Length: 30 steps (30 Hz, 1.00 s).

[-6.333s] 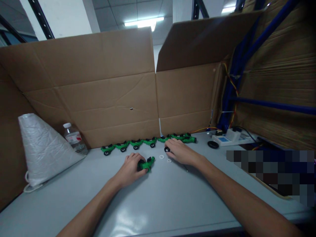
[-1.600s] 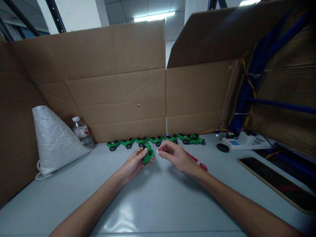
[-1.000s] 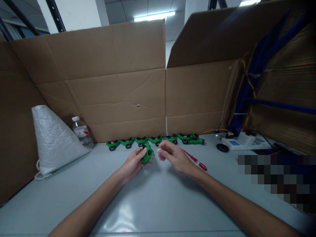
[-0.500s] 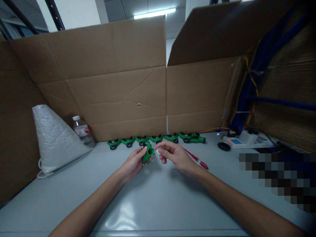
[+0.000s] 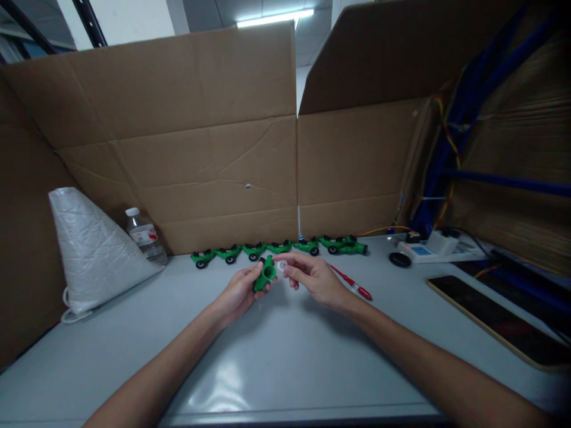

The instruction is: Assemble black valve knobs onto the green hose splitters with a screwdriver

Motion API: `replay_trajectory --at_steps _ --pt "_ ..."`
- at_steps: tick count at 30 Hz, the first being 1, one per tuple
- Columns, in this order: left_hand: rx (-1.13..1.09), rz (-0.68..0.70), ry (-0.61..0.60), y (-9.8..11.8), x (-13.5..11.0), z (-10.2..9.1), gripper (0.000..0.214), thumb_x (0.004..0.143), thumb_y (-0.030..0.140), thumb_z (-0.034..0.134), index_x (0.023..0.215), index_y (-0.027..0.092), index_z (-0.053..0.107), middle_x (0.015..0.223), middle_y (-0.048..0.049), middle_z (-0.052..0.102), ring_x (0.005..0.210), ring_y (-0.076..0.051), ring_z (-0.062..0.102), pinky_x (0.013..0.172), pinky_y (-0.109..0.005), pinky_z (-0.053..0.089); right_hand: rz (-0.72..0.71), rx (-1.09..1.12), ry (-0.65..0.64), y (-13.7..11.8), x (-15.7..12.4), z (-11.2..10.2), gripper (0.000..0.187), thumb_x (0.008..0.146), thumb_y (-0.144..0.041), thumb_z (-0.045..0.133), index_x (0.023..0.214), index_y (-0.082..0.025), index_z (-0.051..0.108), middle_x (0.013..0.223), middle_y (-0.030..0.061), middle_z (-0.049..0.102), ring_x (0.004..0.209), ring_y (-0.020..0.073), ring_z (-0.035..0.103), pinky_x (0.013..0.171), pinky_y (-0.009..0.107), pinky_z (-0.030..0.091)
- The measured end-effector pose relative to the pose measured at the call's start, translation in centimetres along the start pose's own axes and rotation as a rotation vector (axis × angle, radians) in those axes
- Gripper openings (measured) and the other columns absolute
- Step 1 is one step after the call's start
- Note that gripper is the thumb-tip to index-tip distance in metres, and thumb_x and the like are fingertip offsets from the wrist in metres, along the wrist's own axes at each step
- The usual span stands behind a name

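My left hand (image 5: pixel 241 291) is closed around a green plastic part (image 5: pixel 267 272) that has a round opening turned toward my right hand. My right hand (image 5: pixel 316 278) pinches a small white ring-like piece (image 5: pixel 281 266) beside that opening. Its index finger reaches out to the top of the green part and seems to touch it. Whether the white piece touches the green one, I cannot tell. Behind both hands, several green toy vehicles (image 5: pixel 229 254) with black wheels stand in a row along the cardboard. A red screwdriver (image 5: pixel 359 289) lies just right of my right hand.
Cardboard walls (image 5: pixel 214 154) close off the back of the grey table (image 5: pixel 276 368). A white bag (image 5: pixel 96 255) and a water bottle (image 5: pixel 145 235) stand at left. On the right are a power strip (image 5: pixel 446 249), a black ring (image 5: pixel 399 260) and a phone (image 5: pixel 499 321).
The right index finger has stretched toward the top of the green part, and the white piece shows more of its round shape. The camera view has shifted slightly.
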<state>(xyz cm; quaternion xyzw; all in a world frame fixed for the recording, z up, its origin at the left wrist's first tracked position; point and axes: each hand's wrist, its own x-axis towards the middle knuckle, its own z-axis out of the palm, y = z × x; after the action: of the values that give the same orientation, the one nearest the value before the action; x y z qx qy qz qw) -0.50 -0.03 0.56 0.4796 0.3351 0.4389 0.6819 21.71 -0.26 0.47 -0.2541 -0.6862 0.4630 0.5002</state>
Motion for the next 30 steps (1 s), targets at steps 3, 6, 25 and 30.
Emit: replay_trajectory --at_steps 3,6,25,30 --pt "-0.006 -0.015 0.006 0.17 -0.14 0.09 0.044 0.086 0.05 0.084 0.099 0.01 0.073 0.092 -0.009 0.071 0.071 -0.012 0.062 0.053 -0.021 0.037 0.017 0.01 0.006 0.25 -0.11 0.05 0.038 0.095 -0.045 0.071 0.125 -0.021 0.073 0.08 -0.0006 0.061 0.063 0.0129 0.055 0.06 0.028 0.047" --pt "-0.014 -0.022 0.012 0.23 -0.21 0.08 0.044 0.087 0.05 0.083 0.099 0.009 0.073 0.092 -0.0097 0.072 0.071 -0.012 0.063 0.054 -0.021 0.038 0.03 0.024 0.014 0.5 -0.23 0.17 0.038 0.093 -0.045 0.073 0.124 -0.022 0.072 0.082 -0.0002 0.062 0.065 0.0134 0.056 0.061 0.029 0.048" --pt "0.003 -0.032 0.011 0.13 -0.17 0.04 0.046 0.088 0.054 0.08 0.094 0.009 0.073 0.082 -0.0079 0.069 0.071 -0.013 0.062 0.055 -0.021 0.037 -0.014 -0.02 0.052 0.24 -0.16 0.24 0.031 0.09 -0.048 0.077 0.103 -0.021 0.068 0.081 -0.0002 0.065 0.068 0.0147 0.059 0.064 0.029 0.049" --pt "0.015 -0.035 0.005 0.2 -0.25 0.11 0.048 0.088 0.056 0.08 0.093 0.009 0.073 0.082 -0.0079 0.069 0.07 -0.013 0.061 0.055 -0.022 0.037 -0.016 0.011 0.059 0.2 -0.03 0.17 0.032 0.09 -0.048 0.077 0.103 -0.02 0.069 0.078 0.0004 0.068 0.067 0.0159 0.063 0.066 0.031 0.052"
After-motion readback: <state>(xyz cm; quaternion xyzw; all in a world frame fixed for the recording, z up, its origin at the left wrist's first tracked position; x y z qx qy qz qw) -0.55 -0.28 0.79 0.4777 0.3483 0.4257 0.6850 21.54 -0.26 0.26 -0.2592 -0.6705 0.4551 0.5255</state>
